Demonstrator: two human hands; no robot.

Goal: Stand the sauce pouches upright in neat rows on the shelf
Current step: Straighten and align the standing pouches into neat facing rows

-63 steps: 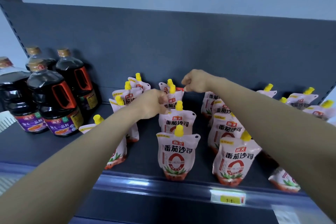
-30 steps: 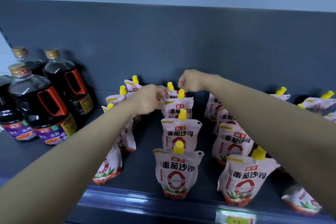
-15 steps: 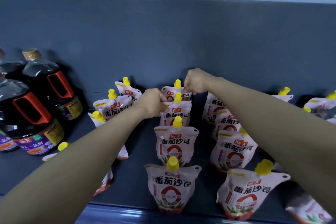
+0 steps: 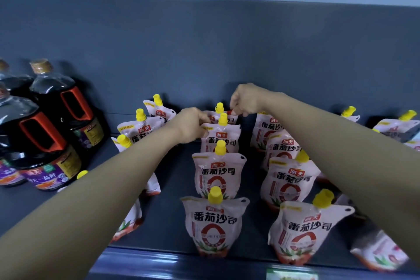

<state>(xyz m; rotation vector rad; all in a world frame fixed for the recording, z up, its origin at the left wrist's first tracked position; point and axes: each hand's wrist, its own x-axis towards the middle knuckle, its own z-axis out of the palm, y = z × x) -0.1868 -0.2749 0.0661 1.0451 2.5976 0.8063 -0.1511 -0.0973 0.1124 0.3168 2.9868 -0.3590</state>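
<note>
White tomato-sauce pouches with yellow caps stand in rows on the dark shelf point(image 4: 172, 218). The middle row runs from a front pouch point(image 4: 214, 223) back to the rearmost pouch point(image 4: 230, 118) by the back panel. My left hand point(image 4: 191, 126) pinches the top left corner of the second pouch from the back point(image 4: 221, 140). My right hand point(image 4: 246, 100) grips the top right corner of the rearmost pouch. A row on the right point(image 4: 289, 179) stands upright; the left row point(image 4: 142, 132) is partly hidden by my left arm.
Large dark soy-sauce bottles point(image 4: 45, 143) with orange handles stand at the left. More pouches point(image 4: 396, 127) lean at the far right, and one point(image 4: 381, 250) lies tilted at the front right. A price label point(image 4: 292, 275) sits on the shelf's front rail.
My view has moved closer and shifted right, so the bottles slide left. Both hands stay at the back of the middle row, whose rear pouches now stand straighter and line up.
</note>
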